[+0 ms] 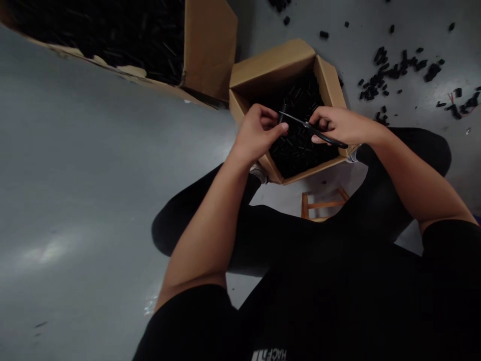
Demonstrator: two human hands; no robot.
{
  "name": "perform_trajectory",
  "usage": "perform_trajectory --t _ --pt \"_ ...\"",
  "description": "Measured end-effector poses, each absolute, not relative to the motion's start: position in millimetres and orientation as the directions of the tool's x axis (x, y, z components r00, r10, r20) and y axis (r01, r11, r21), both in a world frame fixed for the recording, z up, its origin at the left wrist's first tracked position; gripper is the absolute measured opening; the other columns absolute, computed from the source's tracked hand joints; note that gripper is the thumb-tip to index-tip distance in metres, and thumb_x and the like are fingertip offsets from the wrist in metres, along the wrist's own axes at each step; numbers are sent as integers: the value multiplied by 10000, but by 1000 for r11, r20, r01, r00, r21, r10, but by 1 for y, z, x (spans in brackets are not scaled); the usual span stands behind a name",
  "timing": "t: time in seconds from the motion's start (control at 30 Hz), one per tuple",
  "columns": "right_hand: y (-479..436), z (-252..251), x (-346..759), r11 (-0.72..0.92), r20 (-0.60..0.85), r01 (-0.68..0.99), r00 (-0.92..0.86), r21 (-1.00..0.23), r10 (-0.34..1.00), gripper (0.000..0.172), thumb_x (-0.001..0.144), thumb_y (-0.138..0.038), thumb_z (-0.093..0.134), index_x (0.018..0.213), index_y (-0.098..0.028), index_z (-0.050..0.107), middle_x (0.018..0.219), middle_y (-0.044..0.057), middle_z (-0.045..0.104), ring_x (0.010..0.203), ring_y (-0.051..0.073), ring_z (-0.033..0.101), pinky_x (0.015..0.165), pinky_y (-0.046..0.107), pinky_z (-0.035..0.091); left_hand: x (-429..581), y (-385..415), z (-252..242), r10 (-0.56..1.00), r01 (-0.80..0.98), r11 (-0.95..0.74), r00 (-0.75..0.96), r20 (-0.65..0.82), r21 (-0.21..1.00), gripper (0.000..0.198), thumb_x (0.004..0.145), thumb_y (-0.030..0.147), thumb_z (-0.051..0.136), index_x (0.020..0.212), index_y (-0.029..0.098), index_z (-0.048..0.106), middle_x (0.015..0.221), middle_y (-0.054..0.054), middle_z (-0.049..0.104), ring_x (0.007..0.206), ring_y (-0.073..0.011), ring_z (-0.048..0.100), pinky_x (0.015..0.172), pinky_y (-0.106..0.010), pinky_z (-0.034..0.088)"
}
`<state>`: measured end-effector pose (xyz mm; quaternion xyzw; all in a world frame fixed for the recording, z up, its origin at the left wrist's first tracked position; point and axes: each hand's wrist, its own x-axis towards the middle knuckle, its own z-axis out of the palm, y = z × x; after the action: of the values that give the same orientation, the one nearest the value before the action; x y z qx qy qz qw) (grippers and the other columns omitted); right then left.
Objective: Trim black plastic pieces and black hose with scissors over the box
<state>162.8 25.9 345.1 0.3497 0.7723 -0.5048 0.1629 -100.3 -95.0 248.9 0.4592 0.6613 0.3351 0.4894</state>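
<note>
My left hand (257, 131) pinches a small ribbed black piece (281, 112) upright between thumb and fingers. My right hand (338, 125) is shut on black-handled scissors (313, 127), whose thin metal blade reaches across to that piece and seems to touch it. Both hands hang over an open cardboard box (272, 70) filled with loose black plastic pieces (300, 100). The hands and the scissors hide part of the box's contents and its near rim.
A larger cardboard box (208, 50) full of dark pieces stands at the upper left. Scattered black pieces (387, 72) and some red wire (454, 105) lie on the grey floor at the right. A wooden stool frame (323, 204) shows between my black-clad legs (404, 155).
</note>
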Motion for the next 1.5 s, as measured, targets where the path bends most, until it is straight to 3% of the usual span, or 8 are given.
perform_trajectory --t 0.13,0.27,0.47,0.7,0.87,1.0,1.23,1.5 --pt "22 326 167 143 -494 602 -750 -786 440 418 990 -404 832 1333 -214 689 961 6 671 884 190 609 793 306 446 -92 -87 248 934 48 323 -174 -311 945 404 934 375 955 1040 224 595 922 -6 792 824 -168 813 792 -260 654" --pt "20 314 170 84 -442 528 -778 -845 447 415 951 -353 874 1299 -228 686 960 -2 662 901 191 609 827 321 462 -87 -82 253 918 -80 332 -202 -341 940 389 903 283 975 983 222 598 905 1 811 766 -144 805 732 -224 624" --pt "20 308 173 85 -405 488 -799 -869 444 455 933 -365 877 1320 -244 670 977 -1 649 938 203 621 840 330 497 -79 -82 263 893 -128 383 -205 -402 915 303 946 192 903 965 217 602 863 14 810 709 -131 787 703 -217 606" --pt "21 313 170 100 -457 548 -773 -830 439 452 933 -358 872 1312 -238 658 1001 8 655 940 204 633 859 338 482 -77 -81 268 869 -208 430 -170 -466 878 295 983 231 898 944 214 606 850 -9 818 703 -133 779 705 -229 597" --pt "19 322 168 70 -494 582 -743 -810 452 407 961 -408 845 1278 -223 670 917 -6 667 833 181 606 788 320 443 -72 -82 273 859 -311 431 -145 -491 847 270 965 213 885 900 205 623 804 -20 814 682 -140 766 701 -245 584" --pt "14 324 165 11 -538 620 -689 -784 486 388 975 -454 805 1250 -211 678 832 -33 643 727 159 545 712 308 399 -66 -82 279 817 -399 468 -145 -558 789 317 913 259 946 956 192 639 820 -33 827 702 -143 769 737 -254 584" --pt "8 324 158 -7 -521 617 -658 -787 543 423 934 -467 801 1238 -202 672 860 -22 683 765 171 583 741 316 413 -61 -77 279 803 -441 408 -243 -544 799 431 802 260 1027 929 188 621 768 -6 799 659 -110 717 703 -224 541" --pt "1 323 153 -10 -446 546 -673 -838 589 464 867 -514 802 1159 -210 607 978 19 665 867 196 597 832 360 464 -59 -76 284 832 -491 463 -46 -553 738 511 690 384 1086 837 175 644 700 1 758 580 -76 659 603 -176 514"
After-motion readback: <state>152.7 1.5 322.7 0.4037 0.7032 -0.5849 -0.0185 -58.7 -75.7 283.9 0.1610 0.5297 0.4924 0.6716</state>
